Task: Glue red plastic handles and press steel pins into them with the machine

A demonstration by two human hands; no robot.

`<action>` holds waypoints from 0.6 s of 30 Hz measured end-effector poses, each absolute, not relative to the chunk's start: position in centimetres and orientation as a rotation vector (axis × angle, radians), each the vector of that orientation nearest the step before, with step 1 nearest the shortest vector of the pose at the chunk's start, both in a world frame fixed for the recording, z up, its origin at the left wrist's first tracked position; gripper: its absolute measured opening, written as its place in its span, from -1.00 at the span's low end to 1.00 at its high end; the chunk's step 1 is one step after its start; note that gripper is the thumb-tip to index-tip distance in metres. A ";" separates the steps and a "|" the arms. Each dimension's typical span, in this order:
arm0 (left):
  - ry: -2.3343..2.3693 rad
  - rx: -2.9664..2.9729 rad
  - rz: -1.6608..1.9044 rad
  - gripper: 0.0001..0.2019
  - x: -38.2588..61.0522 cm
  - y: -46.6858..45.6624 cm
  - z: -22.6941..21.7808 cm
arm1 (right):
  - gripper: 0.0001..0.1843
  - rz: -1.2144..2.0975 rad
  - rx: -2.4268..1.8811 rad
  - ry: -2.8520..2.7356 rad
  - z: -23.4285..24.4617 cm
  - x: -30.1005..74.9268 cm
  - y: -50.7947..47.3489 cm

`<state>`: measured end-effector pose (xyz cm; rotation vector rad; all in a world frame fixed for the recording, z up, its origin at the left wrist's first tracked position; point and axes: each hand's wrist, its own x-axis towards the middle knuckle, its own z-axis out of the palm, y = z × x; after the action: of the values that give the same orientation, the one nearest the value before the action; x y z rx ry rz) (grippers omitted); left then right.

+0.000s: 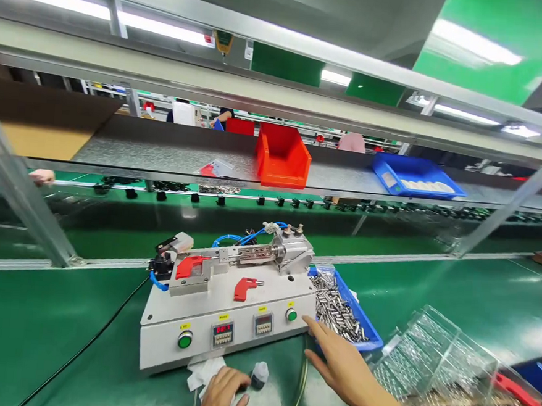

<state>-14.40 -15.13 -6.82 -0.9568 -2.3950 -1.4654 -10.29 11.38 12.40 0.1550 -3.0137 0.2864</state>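
Left hand [221,396], at the bottom edge: fingers loosely curled, fingertips touching a small grey-capped dark bottle [259,375] beside a crumpled white cloth [203,371] on the green bench mat [58,330]. Right hand [339,363]: open, fingers extended, index fingertip at the white benchtop machine housing [187,339], just beside the blue tray of metal pins [342,310].

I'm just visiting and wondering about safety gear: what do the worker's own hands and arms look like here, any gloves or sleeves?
Both are bare. The left hand shows no glove, ring or tape on its fingers. The right hand is also ungloved, and its forearm runs bare to the picture's edge, with no sleeve, watch or wrist strap in view.
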 end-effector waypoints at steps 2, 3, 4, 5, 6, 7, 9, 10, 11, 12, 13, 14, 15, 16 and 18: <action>-2.376 -1.016 -1.379 -0.81 -14.8 -15.0 -5.7 | -0.45 0.276 0.160 -3.009 12.4 -10.2 11.7; -2.361 -1.031 -1.353 -0.81 -14.9 -15.1 -5.0 | -0.47 0.268 0.161 -3.013 12.5 -10.3 11.8; -2.338 -1.035 -1.336 -0.81 -14.9 -15.3 -4.2 | -0.50 0.260 0.163 -3.019 12.7 -10.3 11.7; -2.315 -1.036 -1.330 -0.81 -14.9 -15.6 -3.3 | -0.52 0.254 0.164 -3.026 12.8 -10.3 11.5; -2.296 -1.016 -1.327 -0.80 -14.8 -16.1 -2.4 | -0.54 0.248 0.165 -3.036 13.0 -10.4 11.2; -2.285 -0.987 -1.327 -0.80 -14.8 -16.6 -1.6 | -0.55 0.241 0.166 -3.047 13.1 -10.4 10.8; -2.348 -0.946 -1.354 -0.80 -14.8 -17.6 -0.7 | -0.55 0.229 0.174 -3.070 13.3 -10.6 10.1; -2.381 -0.922 -1.370 -0.79 -14.9 -18.0 -0.4 | -0.54 0.227 0.181 -3.080 13.4 -10.8 9.8; -2.413 -0.904 -1.385 -0.78 -14.9 -18.4 -0.4 | -0.53 0.226 0.188 -3.089 13.4 -10.9 9.5; -2.432 -0.888 -1.399 -0.77 -14.9 -18.9 -0.3 | -0.52 0.223 0.197 -3.098 13.4 -11.0 9.3; -2.439 -0.878 -1.411 -0.76 -14.8 -19.2 -0.2 | -0.51 0.219 0.203 -3.104 13.4 -11.1 9.1; -2.437 -0.874 -1.420 -0.75 -14.6 -19.6 0.0 | -0.50 0.214 0.208 -3.108 13.5 -11.1 9.0; -2.426 -0.874 -1.430 -0.74 -14.5 -20.0 0.3 | -0.50 0.208 0.211 -3.108 13.5 -11.1 8.9; -2.401 -0.879 -1.434 -0.75 -14.6 -20.2 0.9 | -0.50 0.205 0.212 -3.106 13.5 -11.2 8.8; -2.311 -0.904 -1.404 -0.79 -15.4 -20.4 2.8 | -0.51 0.199 0.211 -3.099 13.5 -11.2 8.7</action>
<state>-15.38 -20.43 2.75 -0.9044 -2.3106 -1.4036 -11.24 8.70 13.47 0.2113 -3.0994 0.1992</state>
